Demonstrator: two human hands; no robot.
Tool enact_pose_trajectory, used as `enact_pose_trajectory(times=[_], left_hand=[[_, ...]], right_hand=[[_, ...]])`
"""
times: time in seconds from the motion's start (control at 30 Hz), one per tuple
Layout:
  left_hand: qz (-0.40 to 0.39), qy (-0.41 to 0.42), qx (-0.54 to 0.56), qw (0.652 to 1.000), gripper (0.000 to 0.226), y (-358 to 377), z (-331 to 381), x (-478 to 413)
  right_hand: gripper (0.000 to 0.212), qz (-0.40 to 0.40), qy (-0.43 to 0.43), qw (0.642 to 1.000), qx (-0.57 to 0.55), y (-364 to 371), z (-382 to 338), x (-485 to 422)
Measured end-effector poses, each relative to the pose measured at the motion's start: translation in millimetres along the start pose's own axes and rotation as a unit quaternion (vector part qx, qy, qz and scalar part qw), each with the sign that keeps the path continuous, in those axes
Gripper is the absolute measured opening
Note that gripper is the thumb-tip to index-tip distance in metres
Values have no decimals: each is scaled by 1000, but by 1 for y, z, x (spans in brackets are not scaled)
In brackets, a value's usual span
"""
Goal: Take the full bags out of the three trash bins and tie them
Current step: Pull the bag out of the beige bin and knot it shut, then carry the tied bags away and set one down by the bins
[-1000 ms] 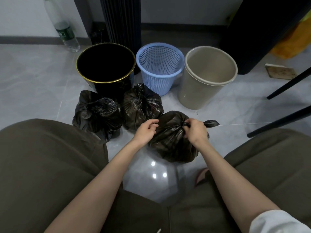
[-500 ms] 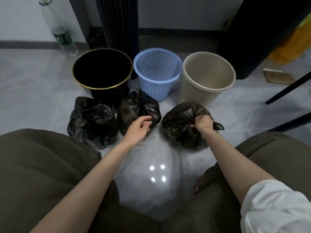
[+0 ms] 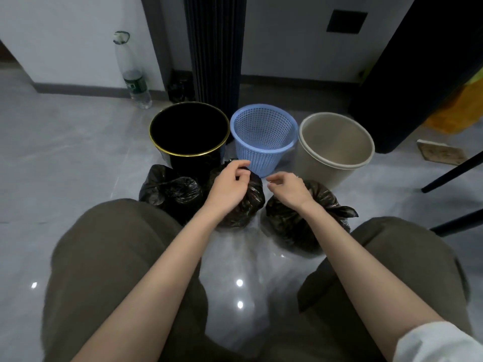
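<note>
Head view: three bins are lined up on the grey tiled floor (image 3: 65,158) at 12 o'clock. Black bin with gold rim (image 3: 189,138) is at 11, blue mesh bin (image 3: 264,141) is at 12, beige bin (image 3: 335,147) is at 1. No bag is seen in any of them.

Three black bags are set on the floor in a row just in front of the bins. Left bag (image 3: 171,190) is beside the black bin, middle bag (image 3: 247,205) is partly hidden by the left hand, right bag (image 3: 300,220) is in front of the beige bin, with a tied tail sticking out at 3 o'clock.

Left hand (image 3: 230,186) is held over the middle bag, fingers loosely curled, nothing clamped; contact with the bag cannot be told. Right hand (image 3: 286,190) is held over the top of the right bag, fingers loosely curled and apart, nothing gripped.

A plastic bottle (image 3: 132,71) is stood by the wall at 10 o'clock. Knees in olive trousers are seen at 7 and 5.
</note>
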State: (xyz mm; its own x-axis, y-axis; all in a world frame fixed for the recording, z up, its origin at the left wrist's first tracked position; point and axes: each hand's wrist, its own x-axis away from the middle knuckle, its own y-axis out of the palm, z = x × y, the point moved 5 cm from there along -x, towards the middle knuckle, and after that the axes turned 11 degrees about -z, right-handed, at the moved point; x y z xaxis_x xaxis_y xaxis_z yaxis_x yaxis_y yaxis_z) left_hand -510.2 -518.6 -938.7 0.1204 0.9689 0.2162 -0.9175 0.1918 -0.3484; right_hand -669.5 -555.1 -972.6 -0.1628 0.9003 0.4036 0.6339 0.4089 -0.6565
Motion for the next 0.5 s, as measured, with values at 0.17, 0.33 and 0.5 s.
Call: enact_pose_trajectory(times=[0.17,0.33,0.5], left_hand=[[36,47,-6,998,33,-57,43,14],[58,29,2,998,31,-119,46,13],[28,-35,-43,998,30,-159,2,-2]], right_hand=[[22,-25,-55,998,36,-17,-48,8],[24,-75,-67,990,100,-28,-81,1],[25,-119,-49,983,129,-16,-93,-31]])
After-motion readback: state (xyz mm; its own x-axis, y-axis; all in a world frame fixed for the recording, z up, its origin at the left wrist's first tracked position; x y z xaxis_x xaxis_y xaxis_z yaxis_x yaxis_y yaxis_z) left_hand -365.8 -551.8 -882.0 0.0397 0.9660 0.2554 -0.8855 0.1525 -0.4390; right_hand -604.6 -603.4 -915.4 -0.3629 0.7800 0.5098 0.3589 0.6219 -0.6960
